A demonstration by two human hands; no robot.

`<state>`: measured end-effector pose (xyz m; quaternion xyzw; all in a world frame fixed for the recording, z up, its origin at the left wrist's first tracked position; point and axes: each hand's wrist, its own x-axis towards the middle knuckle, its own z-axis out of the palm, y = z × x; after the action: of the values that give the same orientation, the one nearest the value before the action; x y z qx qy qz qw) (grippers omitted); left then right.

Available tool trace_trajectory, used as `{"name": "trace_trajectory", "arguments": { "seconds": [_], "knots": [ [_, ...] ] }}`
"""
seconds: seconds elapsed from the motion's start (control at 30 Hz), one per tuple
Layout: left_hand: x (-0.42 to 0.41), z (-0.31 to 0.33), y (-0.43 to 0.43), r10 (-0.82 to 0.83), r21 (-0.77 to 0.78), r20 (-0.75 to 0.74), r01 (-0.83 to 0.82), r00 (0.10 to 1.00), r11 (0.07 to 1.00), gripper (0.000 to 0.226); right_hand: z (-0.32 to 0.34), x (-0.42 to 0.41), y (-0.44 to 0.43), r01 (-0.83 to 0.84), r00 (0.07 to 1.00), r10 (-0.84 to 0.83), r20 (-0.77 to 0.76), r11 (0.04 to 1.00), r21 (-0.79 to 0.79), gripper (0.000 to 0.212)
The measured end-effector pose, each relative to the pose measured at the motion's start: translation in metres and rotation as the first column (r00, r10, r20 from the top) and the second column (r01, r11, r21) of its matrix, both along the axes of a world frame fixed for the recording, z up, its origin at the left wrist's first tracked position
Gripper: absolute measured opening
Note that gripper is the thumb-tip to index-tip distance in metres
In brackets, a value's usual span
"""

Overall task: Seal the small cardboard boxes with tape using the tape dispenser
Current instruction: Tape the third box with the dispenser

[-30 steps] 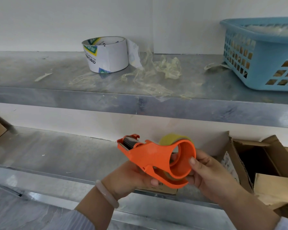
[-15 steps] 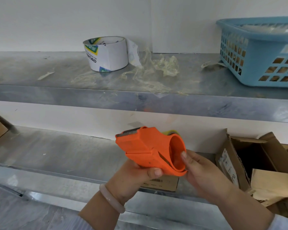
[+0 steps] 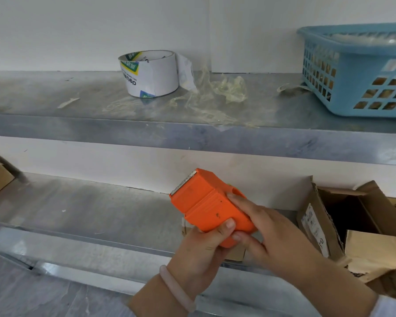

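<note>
Steel shelf (image 3: 89,209) | dispenser (image 3: 201,202) blade end up-left | left hand (image 3: 204,250), right hand (image 3: 277,236) both clamped round it | box (image 3: 237,255) just below both hands

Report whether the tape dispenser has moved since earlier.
Yes: the tape dispenser rotated in place, ring side turned away, still left of the open cardboard box.
</note>
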<state>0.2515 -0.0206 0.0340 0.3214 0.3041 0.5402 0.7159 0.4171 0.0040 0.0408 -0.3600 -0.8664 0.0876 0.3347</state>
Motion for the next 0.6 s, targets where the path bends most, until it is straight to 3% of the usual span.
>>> {"name": "trace_trajectory", "arguments": {
  "seconds": [0.13,0.23,0.33,0.4,0.43,0.5,0.57,0.6],
  "knots": [
    [0.005,0.003,0.000,0.011,-0.034,-0.016,-0.012,1.000,0.999,0.071,0.009,0.006,0.003,0.028,0.995,-0.022,0.100,0.998,-0.058,0.075],
    [0.005,0.007,0.004,0.012,0.050,-0.272,0.001,0.962,0.999,0.059,0.012,0.012,0.006,0.025,0.998,-0.012,0.068,0.980,-0.198,0.074],
    [-0.002,0.010,0.015,0.067,0.202,-0.448,0.028,0.892,0.979,0.039,0.018,0.014,0.007,-0.027,0.996,-0.011,-0.084,0.898,-0.439,0.074],
    [-0.013,0.008,0.021,0.101,0.294,-0.545,0.077,0.832,0.953,0.033,0.021,0.015,0.008,-0.095,0.977,-0.017,-0.214,0.859,-0.504,0.076],
    [-0.020,0.005,0.021,0.159,0.337,-0.641,0.089,0.751,0.937,0.032,0.022,0.017,0.009,-0.126,0.960,-0.029,-0.278,0.841,-0.527,0.076],
    [-0.042,-0.011,0.023,0.386,0.455,-0.806,0.052,0.450,0.889,0.036,0.023,0.023,0.013,-0.175,0.924,-0.069,-0.377,0.799,-0.575,0.075],
    [-0.063,-0.027,0.025,0.544,0.556,-0.827,0.070,0.139,0.828,0.045,0.023,0.028,0.017,-0.191,0.901,-0.106,-0.421,0.773,-0.605,0.070],
    [-0.070,-0.032,0.028,0.534,0.537,-0.844,0.101,0.053,0.838,0.050,0.023,0.030,0.019,-0.186,0.897,-0.122,-0.425,0.768,-0.613,0.068]
  ]
}}
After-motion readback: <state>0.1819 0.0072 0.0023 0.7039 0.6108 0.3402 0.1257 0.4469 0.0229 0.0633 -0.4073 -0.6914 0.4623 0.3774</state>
